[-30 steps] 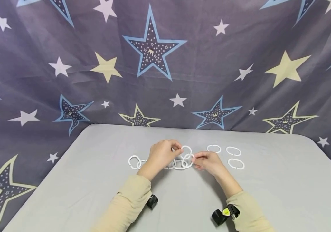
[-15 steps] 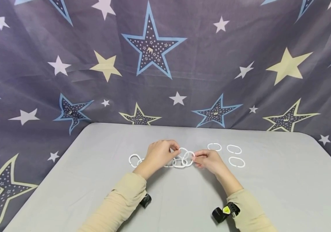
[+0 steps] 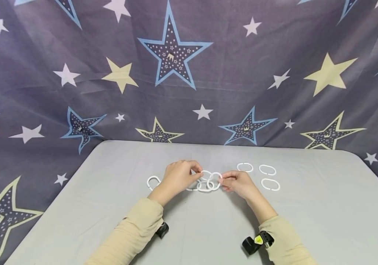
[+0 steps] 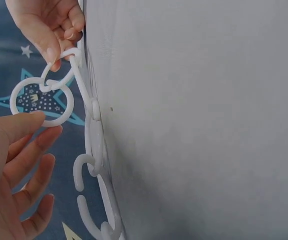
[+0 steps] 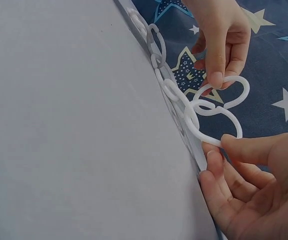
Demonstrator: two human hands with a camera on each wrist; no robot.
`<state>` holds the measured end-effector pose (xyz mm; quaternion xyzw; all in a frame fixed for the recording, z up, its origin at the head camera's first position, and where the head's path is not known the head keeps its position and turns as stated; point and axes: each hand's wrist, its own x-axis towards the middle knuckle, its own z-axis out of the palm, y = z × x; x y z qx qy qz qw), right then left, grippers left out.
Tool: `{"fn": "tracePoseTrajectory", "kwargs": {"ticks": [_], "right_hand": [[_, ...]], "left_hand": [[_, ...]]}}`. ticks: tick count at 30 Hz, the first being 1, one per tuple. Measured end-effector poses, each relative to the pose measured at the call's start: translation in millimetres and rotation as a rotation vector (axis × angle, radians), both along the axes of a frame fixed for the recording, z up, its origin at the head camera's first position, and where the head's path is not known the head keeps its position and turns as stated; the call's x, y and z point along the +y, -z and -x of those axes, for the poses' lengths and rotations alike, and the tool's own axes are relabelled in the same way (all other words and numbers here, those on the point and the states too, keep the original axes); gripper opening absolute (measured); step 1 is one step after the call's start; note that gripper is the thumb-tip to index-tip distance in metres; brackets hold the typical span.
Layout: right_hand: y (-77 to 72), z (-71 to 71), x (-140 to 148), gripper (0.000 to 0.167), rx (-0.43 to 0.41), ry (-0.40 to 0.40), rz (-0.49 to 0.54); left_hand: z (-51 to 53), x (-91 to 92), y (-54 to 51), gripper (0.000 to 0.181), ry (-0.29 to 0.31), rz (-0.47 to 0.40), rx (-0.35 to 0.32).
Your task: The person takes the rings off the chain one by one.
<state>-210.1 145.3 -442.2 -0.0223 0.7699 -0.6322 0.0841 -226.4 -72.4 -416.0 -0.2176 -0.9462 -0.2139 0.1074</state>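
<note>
A dark cloth backdrop (image 3: 228, 70) printed with stars hung behind everything, and a pale grey table (image 3: 209, 228) filled the space below it. Two cream sleeves reached in from the near edge, the left sleeve (image 3: 129, 232) and the right sleeve (image 3: 285, 239). A row of white joined links (image 4: 97, 142) lay along the table beneath the hands, partly hidden behind the left hand (image 3: 177, 177). That hand pinched a white link between thumb and forefinger, its remaining fingers loosely bent. The right hand (image 3: 238, 184), facing it, held another link the same way, thumb against fingertip. Black wrist devices sat at the left cuff (image 3: 162, 230) and the right cuff (image 3: 250, 246). Three loose links (image 3: 279, 185) rested on the table beyond the right hand, well apart from the row. The left hand's link (image 4: 70, 102) overlapped the right hand's link (image 5: 200, 134) in the gap between the hands (whether it was fully threaded could not be told).
</note>
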Motion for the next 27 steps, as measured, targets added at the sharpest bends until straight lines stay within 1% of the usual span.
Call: {"fn": "tracePoseTrajectory", "kwargs": {"ticks": [9,16,22,27], "right_hand": [[-1.5,-1.5,-0.3,0.021,0.005,-0.020,0.014],[-1.7,-2.1,0.3,0.021,-0.008,-0.010,0.018],[-2.6,-2.9,0.7,0.022,-0.009,-0.005,0.015],[-3.6,-3.6,0.4,0.022,-0.009,-0.013,0.024]], "left_hand": [[1.0,-0.1,-3.6,0.005,0.015,0.040,0.011],[2.8,1.4,-5.3,0.005,0.025,0.069,0.004],[1.7,0.8,-6.8,0.005,0.031,0.073,0.017],[0.4,-1.1,-6.0,0.005,0.030,0.069,0.022]]}}
